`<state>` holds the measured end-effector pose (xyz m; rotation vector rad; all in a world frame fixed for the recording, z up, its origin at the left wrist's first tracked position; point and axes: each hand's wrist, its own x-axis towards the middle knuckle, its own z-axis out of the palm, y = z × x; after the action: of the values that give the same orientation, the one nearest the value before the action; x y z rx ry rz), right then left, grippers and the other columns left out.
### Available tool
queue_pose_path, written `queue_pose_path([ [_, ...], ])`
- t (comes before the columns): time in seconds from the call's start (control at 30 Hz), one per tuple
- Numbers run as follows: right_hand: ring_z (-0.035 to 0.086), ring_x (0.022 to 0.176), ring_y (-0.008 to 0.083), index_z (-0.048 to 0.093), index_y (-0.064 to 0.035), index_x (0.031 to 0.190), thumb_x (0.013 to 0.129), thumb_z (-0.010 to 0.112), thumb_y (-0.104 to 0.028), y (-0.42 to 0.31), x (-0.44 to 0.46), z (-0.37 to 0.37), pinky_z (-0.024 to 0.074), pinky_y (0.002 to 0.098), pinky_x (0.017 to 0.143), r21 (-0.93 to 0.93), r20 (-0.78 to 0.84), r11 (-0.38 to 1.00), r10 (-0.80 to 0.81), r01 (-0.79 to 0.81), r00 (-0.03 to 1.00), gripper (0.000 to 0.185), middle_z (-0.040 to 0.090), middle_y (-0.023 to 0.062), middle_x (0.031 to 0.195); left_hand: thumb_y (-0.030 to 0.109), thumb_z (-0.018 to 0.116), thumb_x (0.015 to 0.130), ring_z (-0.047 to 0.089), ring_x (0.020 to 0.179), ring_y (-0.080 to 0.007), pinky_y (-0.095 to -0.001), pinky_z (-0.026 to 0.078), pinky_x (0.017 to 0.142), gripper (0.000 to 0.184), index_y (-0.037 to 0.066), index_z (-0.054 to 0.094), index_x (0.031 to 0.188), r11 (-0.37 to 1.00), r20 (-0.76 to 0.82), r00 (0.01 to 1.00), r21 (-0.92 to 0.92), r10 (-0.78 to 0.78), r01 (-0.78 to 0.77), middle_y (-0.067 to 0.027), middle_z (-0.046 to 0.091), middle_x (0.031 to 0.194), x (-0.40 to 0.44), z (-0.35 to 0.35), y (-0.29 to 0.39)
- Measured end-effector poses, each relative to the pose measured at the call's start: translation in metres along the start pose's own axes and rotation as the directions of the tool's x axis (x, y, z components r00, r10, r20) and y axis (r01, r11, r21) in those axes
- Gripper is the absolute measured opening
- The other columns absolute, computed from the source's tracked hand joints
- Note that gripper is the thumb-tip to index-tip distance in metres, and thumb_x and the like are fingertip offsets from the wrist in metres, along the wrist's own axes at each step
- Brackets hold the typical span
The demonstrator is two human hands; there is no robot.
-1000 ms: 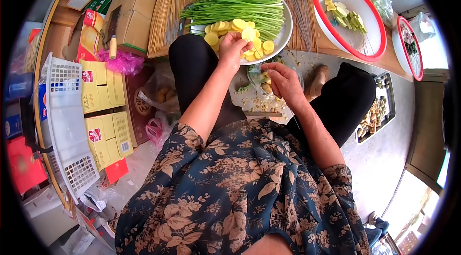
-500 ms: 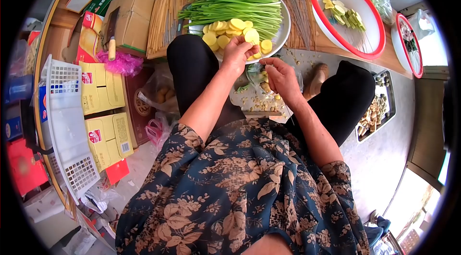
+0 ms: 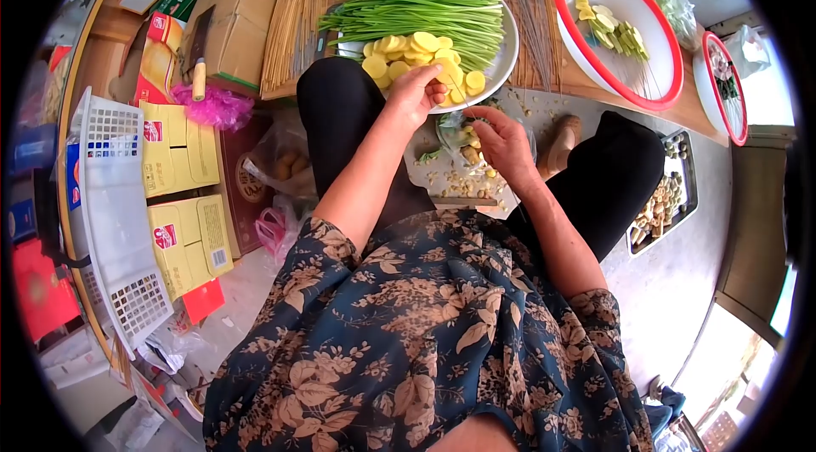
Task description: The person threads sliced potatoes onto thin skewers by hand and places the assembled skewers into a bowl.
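My left hand (image 3: pixel 414 96) is closed at the near edge of a large white plate (image 3: pixel 512 27), its thumb and index finger at a round yellow potato slice (image 3: pixel 450 73). A pile of potato slices (image 3: pixel 398 50) lies on the plate in front of long green chives (image 3: pixel 416 10). To the right, my right hand (image 3: pixel 503 142) is closed around a thin skewer (image 3: pixel 460 98). The skewer points up and left toward the slice at my left fingertips; its tip is hard to make out.
Loose skewers (image 3: pixel 529 22) lie beside the plate on the wooden table. A red-rimmed bowl (image 3: pixel 558 10) holds skewered slices. Below right stands a tray (image 3: pixel 680 197) of cut pieces; a bag of potatoes (image 3: pixel 289 164) sits below left. Boxes (image 3: pixel 189 239) and a white basket (image 3: pixel 119 222) line the left.
My left hand has shifted slightly right, its index finger now lying further over the slice. My right hand has lowered slightly, with more of the skewer showing between the hands.
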<state>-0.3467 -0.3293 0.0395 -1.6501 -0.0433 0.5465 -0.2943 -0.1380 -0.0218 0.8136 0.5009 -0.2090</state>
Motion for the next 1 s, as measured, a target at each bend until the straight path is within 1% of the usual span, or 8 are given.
queue_pose_path([
  [0.17,0.035,0.048,0.0027,0.060,-0.0011,0.110,0.092,0.050,-0.009,-0.008,-0.003,-0.002,0.0285,0.0200,0.044,0.043,0.045,0.999,0.008,-0.010,0.999,0.023,0.044,-0.0059,0.063,0.010,0.068,0.082,0.056,0.060,-0.0134,-0.0220,0.048,0.049,0.013,0.003,0.059,0.089,0.991,0.011,0.996,-0.097,-0.086,0.087,-0.0044,0.059,0.074,0.001,-0.001,0.005],
  [0.23,0.033,0.048,0.0024,0.060,0.0000,0.112,0.093,0.049,-0.008,-0.008,-0.004,-0.004,0.0259,0.0198,0.044,0.127,0.071,0.991,0.035,-0.044,0.997,0.023,0.042,-0.0065,0.063,0.009,0.068,0.082,0.056,0.060,-0.0135,-0.0218,0.049,0.049,0.013,0.003,0.059,0.089,0.992,0.000,0.996,-0.093,-0.087,0.086,-0.0043,0.058,0.073,0.001,-0.002,0.005],
  [0.47,0.032,0.049,0.0023,0.059,0.0010,0.114,0.094,0.048,-0.007,-0.008,-0.005,-0.006,0.0249,0.0195,0.044,0.109,0.086,0.994,0.018,-0.027,0.996,0.025,0.041,-0.0069,0.062,0.007,0.069,0.079,0.056,0.058,-0.0138,-0.0228,0.049,0.048,0.015,0.003,0.059,0.088,0.997,-0.124,0.990,-0.044,-0.068,0.063,-0.0048,0.058,0.073,-0.003,0.003,0.007],
  [0.57,0.037,0.051,0.0032,0.060,0.0005,0.114,0.093,0.049,-0.008,-0.007,-0.005,-0.007,0.0295,0.0203,0.046,0.048,0.079,0.998,0.022,-0.026,0.997,0.025,0.044,-0.0053,0.063,0.007,0.070,0.079,0.056,0.057,-0.0142,-0.0237,0.049,0.047,0.015,0.002,0.060,0.089,0.998,-0.150,0.988,-0.042,-0.044,0.038,-0.0050,0.059,0.072,-0.003,0.004,0.006],
  [0.63,0.043,0.053,0.0049,0.062,-0.0006,0.113,0.092,0.051,-0.010,-0.004,-0.005,-0.006,0.0369,0.0226,0.049,-0.154,0.017,0.986,-0.057,0.059,0.998,0.025,0.050,-0.0025,0.065,0.006,0.070,0.079,0.056,0.057,-0.0143,-0.0240,0.049,0.047,0.015,0.002,0.060,0.089,0.999,-0.159,0.987,-0.040,-0.030,0.024,-0.0050,0.059,0.072,-0.003,0.005,0.005],
  [0.77,0.050,0.056,0.0088,0.062,-0.0022,0.112,0.091,0.053,-0.011,-0.005,-0.005,-0.005,0.0437,0.0268,0.055,-0.214,-0.007,0.976,-0.043,0.041,0.999,0.025,0.056,0.0027,0.065,0.006,0.069,0.079,0.057,0.056,-0.0150,-0.0247,0.049,0.046,0.015,0.001,0.060,0.089,0.999,-0.191,0.981,-0.042,-0.015,0.008,-0.0051,0.059,0.072,-0.001,0.003,0.002],
  [0.83,0.056,0.057,0.0152,0.062,-0.0027,0.112,0.089,0.054,-0.012,-0.003,-0.005,-0.005,0.0467,0.0302,0.059,-0.365,-0.019,0.923,-0.140,0.124,0.990,0.026,0.060,0.0103,0.065,0.006,0.069,0.079,0.057,0.057,-0.0152,-0.0249,0.049,0.046,0.015,0.001,0.060,0.088,0.999,-0.196,0.981,-0.043,-0.006,-0.003,-0.0053,0.058,0.071,0.001,0.001,0.000],
  [1.0,0.062,0.062,0.0255,0.062,-0.0036,0.111,0.089,0.054,-0.013,-0.010,-0.010,-0.003,0.0488,0.0339,0.063,-0.456,-0.010,0.868,-0.228,0.198,0.974,0.025,0.061,0.0174,0.069,0.008,0.069,0.077,0.057,0.056,-0.0143,-0.0257,0.051,0.047,0.010,0.003,0.062,0.083,0.999,-0.205,0.979,-0.048,0.013,-0.023,-0.0052,0.060,0.070,0.003,-0.002,-0.003],
])
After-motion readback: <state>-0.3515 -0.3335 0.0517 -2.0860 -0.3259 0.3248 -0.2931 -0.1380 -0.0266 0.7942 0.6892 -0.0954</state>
